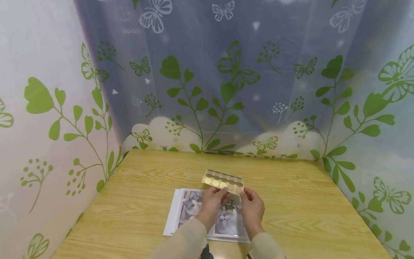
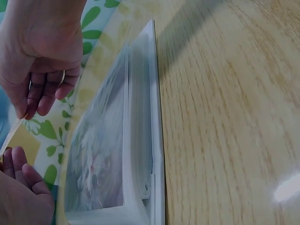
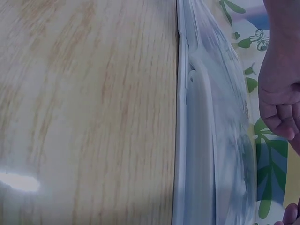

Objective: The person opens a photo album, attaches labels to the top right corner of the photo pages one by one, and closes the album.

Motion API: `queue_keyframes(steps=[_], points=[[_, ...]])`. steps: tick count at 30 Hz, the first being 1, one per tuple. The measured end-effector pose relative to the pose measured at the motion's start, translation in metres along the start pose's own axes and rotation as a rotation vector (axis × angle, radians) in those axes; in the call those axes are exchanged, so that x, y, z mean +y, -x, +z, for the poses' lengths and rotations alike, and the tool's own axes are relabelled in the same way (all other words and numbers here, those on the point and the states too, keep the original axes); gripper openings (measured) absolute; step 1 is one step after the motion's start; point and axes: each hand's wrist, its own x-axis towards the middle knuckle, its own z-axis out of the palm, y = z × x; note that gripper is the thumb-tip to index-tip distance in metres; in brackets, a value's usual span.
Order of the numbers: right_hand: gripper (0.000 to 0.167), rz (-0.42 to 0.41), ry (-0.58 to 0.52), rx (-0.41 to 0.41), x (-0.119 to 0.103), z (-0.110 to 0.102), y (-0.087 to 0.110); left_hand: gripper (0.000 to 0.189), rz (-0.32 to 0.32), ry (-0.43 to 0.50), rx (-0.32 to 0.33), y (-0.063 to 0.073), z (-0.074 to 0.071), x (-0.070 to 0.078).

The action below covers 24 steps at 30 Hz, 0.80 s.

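Note:
A small sheet of round stickers (image 1: 223,177) is held up, tilted, in front of me. Gold circles and dark-patterned circles run in rows across it; some circles at the lower right look pale. My left hand (image 1: 211,205) pinches its bottom edge near the middle, thumb on the face. The lower right corner is pinched by my right hand (image 1: 253,208). Beneath both hands lies an open photo album (image 1: 170,220) with cat pictures (image 1: 193,203) in clear sleeves, partly hidden by my hands and sleeves. In the left wrist view, the album's thick white page stack (image 2: 140,126) shows side-on.
The album lies on a wood-grain table (image 1: 300,205). A curtain (image 1: 207,108) printed with green leaves and butterflies closes off the back and both sides of the table. Bright light reflects off the tabletop in both wrist views.

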Motion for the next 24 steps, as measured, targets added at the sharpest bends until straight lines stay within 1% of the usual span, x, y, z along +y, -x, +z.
queue_keyframes(steps=[3, 6, 9, 12, 14, 17, 20, 22, 24], points=[[0.029, -0.008, 0.007, -0.001, 0.0, 0.001, 0.001, 0.019, 0.001, 0.014, 0.001, 0.001, 0.0, 0.001], [0.028, -0.024, 0.02, -0.01, 0.002, 0.001, 0.001, 0.018, 0.009, 0.02, 0.001, -0.002, -0.003, 0.0], [0.027, -0.083, 0.063, -0.007, 0.004, -0.001, 0.0, 0.017, 0.016, 0.004, 0.003, -0.005, -0.008, -0.001], [0.026, -0.196, 0.156, -0.011, 0.004, -0.004, -0.003, 0.017, 0.019, -0.021, 0.004, -0.005, -0.013, 0.0], [0.026, -0.278, 0.228, -0.029, 0.003, -0.006, -0.005, 0.017, 0.015, -0.036, 0.004, -0.005, -0.015, 0.0], [0.024, -0.426, 0.354, -0.055, 0.003, -0.006, -0.007, 0.018, 0.014, -0.052, 0.002, -0.004, -0.018, 0.0], [0.02, -0.557, 0.443, -0.055, 0.005, -0.004, -0.007, 0.018, 0.004, -0.066, 0.001, -0.002, -0.02, 0.0], [0.018, -0.62, 0.479, -0.043, 0.006, -0.002, -0.006, 0.019, -0.003, -0.079, -0.002, -0.002, -0.02, -0.001], [0.017, -0.659, 0.501, -0.035, 0.006, 0.0, -0.004, 0.019, -0.006, -0.086, -0.006, -0.001, -0.02, -0.002]])
